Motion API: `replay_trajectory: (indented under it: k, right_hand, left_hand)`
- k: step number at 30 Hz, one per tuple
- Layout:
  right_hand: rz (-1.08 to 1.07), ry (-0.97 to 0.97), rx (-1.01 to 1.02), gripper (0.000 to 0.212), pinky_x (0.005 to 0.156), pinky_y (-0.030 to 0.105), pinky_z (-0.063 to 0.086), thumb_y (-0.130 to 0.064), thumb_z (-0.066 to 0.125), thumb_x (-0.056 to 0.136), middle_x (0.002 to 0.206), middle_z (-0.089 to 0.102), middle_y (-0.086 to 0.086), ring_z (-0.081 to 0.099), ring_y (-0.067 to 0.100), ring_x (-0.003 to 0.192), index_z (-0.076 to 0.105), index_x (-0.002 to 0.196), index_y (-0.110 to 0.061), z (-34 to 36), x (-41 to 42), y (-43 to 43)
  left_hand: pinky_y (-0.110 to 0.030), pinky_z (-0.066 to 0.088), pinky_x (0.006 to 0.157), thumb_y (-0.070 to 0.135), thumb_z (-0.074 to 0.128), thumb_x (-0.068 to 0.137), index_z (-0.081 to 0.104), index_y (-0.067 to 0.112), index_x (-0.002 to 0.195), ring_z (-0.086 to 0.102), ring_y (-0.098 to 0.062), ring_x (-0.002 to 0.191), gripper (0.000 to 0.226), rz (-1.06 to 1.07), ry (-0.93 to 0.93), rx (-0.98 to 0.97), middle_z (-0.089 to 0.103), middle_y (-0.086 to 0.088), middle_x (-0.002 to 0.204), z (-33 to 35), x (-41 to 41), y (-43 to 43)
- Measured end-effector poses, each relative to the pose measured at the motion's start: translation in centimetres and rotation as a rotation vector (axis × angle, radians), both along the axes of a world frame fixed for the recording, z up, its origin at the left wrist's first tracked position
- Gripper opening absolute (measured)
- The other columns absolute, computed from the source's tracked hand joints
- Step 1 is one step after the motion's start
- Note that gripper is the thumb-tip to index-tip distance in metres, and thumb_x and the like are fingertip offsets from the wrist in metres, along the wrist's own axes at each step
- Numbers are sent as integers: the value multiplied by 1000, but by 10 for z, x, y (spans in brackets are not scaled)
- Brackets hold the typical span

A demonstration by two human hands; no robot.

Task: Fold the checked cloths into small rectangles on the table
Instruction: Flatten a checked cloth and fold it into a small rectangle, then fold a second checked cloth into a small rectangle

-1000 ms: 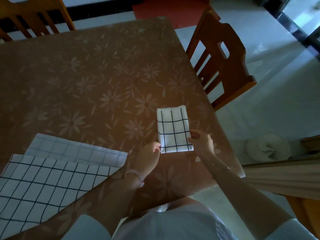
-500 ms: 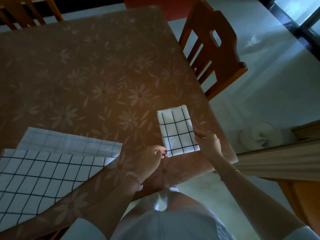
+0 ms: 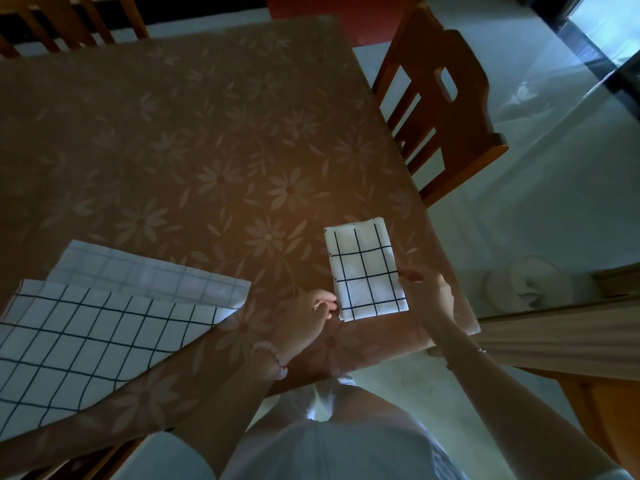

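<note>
A white cloth with a black check, folded into a small rectangle [image 3: 363, 271], lies near the table's right front corner. My left hand [image 3: 308, 317] pinches its near left corner with curled fingers. At the cloth's right edge, the fingertips of my right hand [image 3: 427, 294] hold it. Further left, a large unfolded checked cloth [image 3: 86, 337] lies flat on the table, and a second, paler checked cloth [image 3: 149, 275] shows from under its far edge.
The table [image 3: 207, 133] has a brown flowered cover. A wooden chair [image 3: 446, 109] stands at its right side and another [image 3: 69, 26] at the far left. The table's right edge runs close behind my right hand. A pale round object [image 3: 519, 282] sits on the floor.
The small folded cloth has turned slightly, its near end swinging right. Both hands stayed on its near corners.
</note>
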State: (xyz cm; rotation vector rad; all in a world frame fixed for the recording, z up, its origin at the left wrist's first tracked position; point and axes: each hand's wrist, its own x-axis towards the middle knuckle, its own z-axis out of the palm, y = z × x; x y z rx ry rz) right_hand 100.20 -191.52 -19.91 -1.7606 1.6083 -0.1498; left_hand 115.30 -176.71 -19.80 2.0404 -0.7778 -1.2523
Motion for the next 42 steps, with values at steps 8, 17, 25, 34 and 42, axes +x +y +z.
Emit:
replay_trajectory:
  k: [8, 17, 25, 34, 42]
  right_hand:
    - [47, -178, -59, 18, 65, 23, 47, -21, 58, 90, 96, 68, -1, 60, 13, 74, 69, 105, -21, 11, 28, -3]
    - [160, -440, 133, 13, 65, 15, 48, -15, 55, 92, 81, 68, -7, 64, 4, 70, 66, 97, -18, 24, 78, 9]
    - [348, -485, 251, 10, 76, 42, 54, -21, 62, 88, 77, 70, 2, 67, 21, 75, 63, 79, -26, 35, 134, 31]
    - [588, -511, 324, 11, 74, 34, 53, -13, 66, 85, 72, 68, 2, 65, 16, 69, 63, 77, -20, 42, 192, 74]
    - [723, -496, 401, 15, 74, 34, 53, -43, 67, 78, 75, 70, 1, 67, 22, 78, 65, 75, -29, 39, 218, 103]
  left_hand:
    - [-30, 53, 79, 12, 36, 97, 60, 24, 104, 64, 1, 83, 28, 129, -1, -78, 70, 7, 104, 14, 23, 2]
    - [-28, 51, 76, 17, 44, 98, 63, 22, 92, 69, -9, 79, 21, 298, 9, -243, 73, 7, 82, 35, 51, -2]
    - [-15, 49, 59, 7, 53, 94, 61, 11, 85, 63, -4, 62, 13, 585, 90, -316, 66, 0, 71, 46, 85, 29]
    - [-29, 51, 69, 10, 54, 93, 60, 16, 78, 62, -14, 71, 17, 861, -118, -292, 64, -1, 72, 51, 104, 101]
    - [-30, 52, 75, 12, 53, 93, 59, 9, 84, 62, -17, 75, 12, 1066, -144, -331, 64, -5, 75, 66, 106, 139]
